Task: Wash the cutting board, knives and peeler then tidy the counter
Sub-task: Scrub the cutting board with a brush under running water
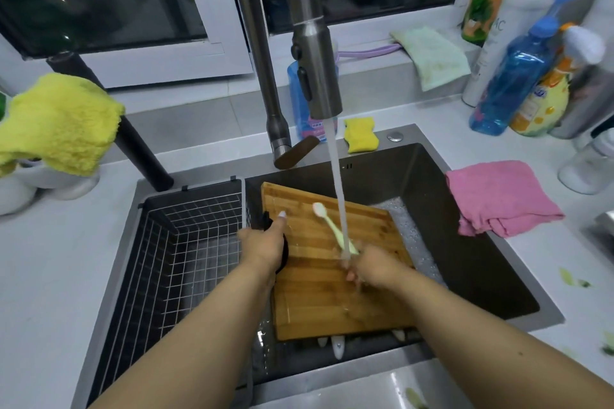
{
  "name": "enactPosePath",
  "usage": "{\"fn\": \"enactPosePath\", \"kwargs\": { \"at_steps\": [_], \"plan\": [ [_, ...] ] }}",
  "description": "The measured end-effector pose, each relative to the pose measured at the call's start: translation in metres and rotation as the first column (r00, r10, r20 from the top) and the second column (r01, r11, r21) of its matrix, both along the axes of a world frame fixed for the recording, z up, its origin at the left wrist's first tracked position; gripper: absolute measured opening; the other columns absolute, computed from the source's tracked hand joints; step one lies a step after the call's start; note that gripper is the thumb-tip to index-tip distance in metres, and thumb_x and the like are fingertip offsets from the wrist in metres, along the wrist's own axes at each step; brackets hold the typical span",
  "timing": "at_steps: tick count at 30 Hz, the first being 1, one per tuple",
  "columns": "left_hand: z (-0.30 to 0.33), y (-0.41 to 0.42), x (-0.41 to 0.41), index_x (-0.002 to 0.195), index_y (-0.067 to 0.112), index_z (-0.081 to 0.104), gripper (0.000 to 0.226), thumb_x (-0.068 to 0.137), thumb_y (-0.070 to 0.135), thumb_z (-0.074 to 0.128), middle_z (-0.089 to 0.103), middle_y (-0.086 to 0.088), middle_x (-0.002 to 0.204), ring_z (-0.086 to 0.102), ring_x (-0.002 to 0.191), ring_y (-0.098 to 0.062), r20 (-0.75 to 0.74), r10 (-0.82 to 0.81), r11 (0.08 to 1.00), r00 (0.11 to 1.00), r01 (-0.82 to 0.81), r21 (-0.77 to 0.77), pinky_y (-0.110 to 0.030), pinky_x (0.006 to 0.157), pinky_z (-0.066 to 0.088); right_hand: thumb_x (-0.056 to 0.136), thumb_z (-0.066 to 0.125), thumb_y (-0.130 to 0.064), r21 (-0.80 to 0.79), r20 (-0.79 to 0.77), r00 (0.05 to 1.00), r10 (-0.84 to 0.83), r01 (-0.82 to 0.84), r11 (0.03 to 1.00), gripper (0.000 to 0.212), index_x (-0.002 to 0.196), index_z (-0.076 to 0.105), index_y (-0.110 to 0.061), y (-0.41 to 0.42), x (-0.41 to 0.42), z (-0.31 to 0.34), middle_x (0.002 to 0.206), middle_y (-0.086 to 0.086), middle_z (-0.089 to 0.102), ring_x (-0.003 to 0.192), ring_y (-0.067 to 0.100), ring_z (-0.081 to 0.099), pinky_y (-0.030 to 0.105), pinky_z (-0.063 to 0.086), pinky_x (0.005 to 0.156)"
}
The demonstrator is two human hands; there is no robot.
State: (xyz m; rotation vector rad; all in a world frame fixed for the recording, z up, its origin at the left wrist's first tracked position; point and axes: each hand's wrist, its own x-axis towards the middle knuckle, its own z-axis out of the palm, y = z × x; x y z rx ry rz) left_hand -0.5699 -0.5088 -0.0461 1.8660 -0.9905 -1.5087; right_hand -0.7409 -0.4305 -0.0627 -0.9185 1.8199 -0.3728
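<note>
A wooden cutting board (329, 295) lies tilted in the dark sink (471, 242). My left hand (264, 244) grips a black handle at the board's left edge, thumb pointing up. My right hand (368, 267) holds a light green peeler (332, 226) over the board, its white head pointing up and left. Water runs from the steel tap (315, 70) onto the peeler and my right hand. White handles, perhaps knives (337, 344), stick out from under the board's near edge.
A wire basket (186, 242) fills the sink's left part. A pink cloth (498, 197) lies on the right counter, a yellow sponge (360, 135) behind the sink, a yellow cloth (56, 123) at the left. Bottles (511, 76) stand at the back right. Green peel scraps (571, 279) dot the right counter.
</note>
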Motion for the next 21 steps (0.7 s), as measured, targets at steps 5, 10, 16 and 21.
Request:
{"fn": "enactPosePath", "kwargs": {
  "at_steps": [5,10,16,21],
  "plan": [
    [0.004,-0.009,-0.012,0.139,-0.002,0.042,0.093,0.084,0.073,0.041,0.067,-0.02,0.094,0.058,0.063,-0.029,-0.014,-0.018,0.991,1.0,0.02,0.13,-0.042,0.073,0.056,0.097,0.049,-0.033,0.087,-0.048,0.967,-0.251,0.254,0.963,0.025,0.099,0.049,-0.008,0.002,-0.046,-0.016,0.07,0.006,0.052,0.056,0.017,0.046,0.029,0.043,0.053],
    [-0.008,-0.009,-0.022,0.092,0.01,0.062,0.059,0.089,0.066,0.04,0.067,-0.014,0.097,0.063,0.09,-0.035,0.214,-0.028,0.998,0.976,0.041,-0.057,-0.051,0.09,0.051,0.089,0.057,-0.049,0.109,-0.112,0.953,-0.282,0.294,0.95,0.045,0.108,0.056,-0.008,0.008,-0.074,-0.021,0.081,0.008,0.058,0.069,0.021,0.055,0.028,0.046,0.061],
    [0.014,0.003,-0.011,0.072,0.01,0.052,0.05,0.096,0.052,0.042,0.057,-0.007,0.068,0.057,0.066,-0.024,0.187,-0.129,0.948,0.974,0.177,-0.266,-0.04,0.068,0.05,0.084,0.062,-0.049,0.087,-0.192,0.903,-0.386,0.407,0.909,0.055,0.12,0.056,-0.007,0.01,-0.102,-0.024,0.106,0.011,0.064,0.092,0.026,0.063,0.04,0.054,0.085],
    [0.04,0.006,0.006,0.074,0.01,0.054,0.046,0.095,0.05,0.046,0.059,-0.012,0.068,0.058,0.064,-0.029,0.115,-0.158,0.926,0.981,0.188,-0.327,-0.04,0.067,0.052,0.095,0.05,-0.043,0.098,-0.256,0.878,-0.404,0.44,0.893,0.049,0.126,0.049,-0.006,0.003,-0.106,-0.013,0.088,0.009,0.052,0.065,0.019,0.048,0.033,0.043,0.067]
  ]
}}
